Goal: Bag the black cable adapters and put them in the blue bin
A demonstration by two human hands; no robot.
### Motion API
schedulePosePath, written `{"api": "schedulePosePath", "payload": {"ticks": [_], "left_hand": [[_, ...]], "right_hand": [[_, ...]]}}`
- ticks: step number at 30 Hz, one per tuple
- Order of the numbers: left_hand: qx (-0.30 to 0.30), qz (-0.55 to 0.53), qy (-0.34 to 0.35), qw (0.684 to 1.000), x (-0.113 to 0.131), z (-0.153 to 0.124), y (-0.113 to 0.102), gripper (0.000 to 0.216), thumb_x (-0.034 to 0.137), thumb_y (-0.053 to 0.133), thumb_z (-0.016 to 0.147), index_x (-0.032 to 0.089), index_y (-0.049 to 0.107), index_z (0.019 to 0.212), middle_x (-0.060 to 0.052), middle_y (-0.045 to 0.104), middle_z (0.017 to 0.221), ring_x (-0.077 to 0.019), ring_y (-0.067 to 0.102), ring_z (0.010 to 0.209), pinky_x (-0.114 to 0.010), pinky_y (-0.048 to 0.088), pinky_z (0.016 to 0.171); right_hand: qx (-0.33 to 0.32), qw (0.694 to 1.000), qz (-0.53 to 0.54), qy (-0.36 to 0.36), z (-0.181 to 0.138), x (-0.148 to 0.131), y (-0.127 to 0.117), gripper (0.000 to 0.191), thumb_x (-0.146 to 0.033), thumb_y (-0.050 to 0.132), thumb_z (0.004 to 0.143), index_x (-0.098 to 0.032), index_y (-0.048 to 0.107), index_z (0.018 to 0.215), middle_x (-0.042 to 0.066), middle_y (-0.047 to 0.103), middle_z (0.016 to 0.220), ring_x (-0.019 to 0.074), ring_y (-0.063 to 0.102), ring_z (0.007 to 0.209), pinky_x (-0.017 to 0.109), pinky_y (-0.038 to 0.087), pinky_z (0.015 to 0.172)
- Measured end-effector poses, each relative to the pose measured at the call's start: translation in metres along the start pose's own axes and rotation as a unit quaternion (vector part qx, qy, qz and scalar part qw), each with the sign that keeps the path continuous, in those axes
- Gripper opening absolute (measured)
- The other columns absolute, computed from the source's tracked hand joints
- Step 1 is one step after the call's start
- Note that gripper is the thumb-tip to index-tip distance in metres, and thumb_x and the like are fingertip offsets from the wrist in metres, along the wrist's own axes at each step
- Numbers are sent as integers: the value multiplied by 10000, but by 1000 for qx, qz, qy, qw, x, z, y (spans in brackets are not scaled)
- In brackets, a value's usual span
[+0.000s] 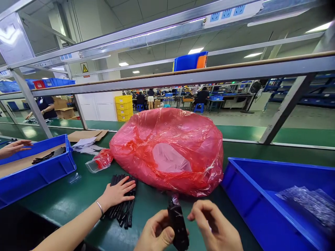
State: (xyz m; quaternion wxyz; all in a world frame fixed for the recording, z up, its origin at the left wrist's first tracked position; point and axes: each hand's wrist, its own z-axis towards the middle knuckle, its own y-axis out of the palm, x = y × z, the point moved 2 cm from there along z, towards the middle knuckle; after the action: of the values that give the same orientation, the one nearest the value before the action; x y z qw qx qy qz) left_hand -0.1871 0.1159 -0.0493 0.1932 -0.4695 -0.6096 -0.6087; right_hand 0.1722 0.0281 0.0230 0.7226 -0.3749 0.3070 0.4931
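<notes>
Black plastic part, a narrow strip-like piece, stands near the bottom middle of the head view, just in front of the person and above the green conveyor belt. Its long axis runs nearly upright in the picture, from about 12 o'clock at its top end to 6 o'clock at its bottom end, tilted slightly toward 11.

Left hand wraps the part's lower half from the 9 o'clock side, thumb and fingers curled shut on it. Right hand sits at the part's 3 o'clock, just beside it; its fingertips are drawn together toward the upper edge, but whether they touch it I cannot tell. The left hand is plainly the one bearing the part.

At 12 o'clock from the part, touching or nearly so at its top, bulges a large red plastic bag. At 3 o'clock lies a blue bin holding clear wrapped pieces.

At 10 o'clock a co-worker's hand rests flat, fingers spread, on a stack of black strips. Farther out at 9 o'clock a second blue bin holds more strips, with another hand at its far rim.
</notes>
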Motion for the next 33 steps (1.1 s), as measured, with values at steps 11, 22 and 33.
{"api": "schedulePosePath", "payload": {"ticks": [11,22,33], "left_hand": [[15,75,37,996,-35,-17,78,521,658,839,675,270,791,1020,-112,788,1010,-346,701,1088,-502,558,887],[43,-42,105,993,-96,-46,146,493,486,866,760,182,763,1134,-122,789,970,-210,740,859,-318,567,780],[62,-55,124,989,-97,-35,138,482,440,883,754,183,747,1139,-127,789,1035,-244,752,937,-368,566,887]], "right_hand": [[-113,989,19,-88,8,11,29,104,-315,672,970,-273,667,1066,-24,671,883,131,662,739,197,525,713],[-179,978,-86,71,33,80,32,311,-446,427,1050,-228,568,879,-23,588,734,157,582,639,253,486,594],[-212,949,-220,79,29,122,55,209,-369,594,1010,-176,669,1032,65,716,966,209,697,849,340,556,760]]}}
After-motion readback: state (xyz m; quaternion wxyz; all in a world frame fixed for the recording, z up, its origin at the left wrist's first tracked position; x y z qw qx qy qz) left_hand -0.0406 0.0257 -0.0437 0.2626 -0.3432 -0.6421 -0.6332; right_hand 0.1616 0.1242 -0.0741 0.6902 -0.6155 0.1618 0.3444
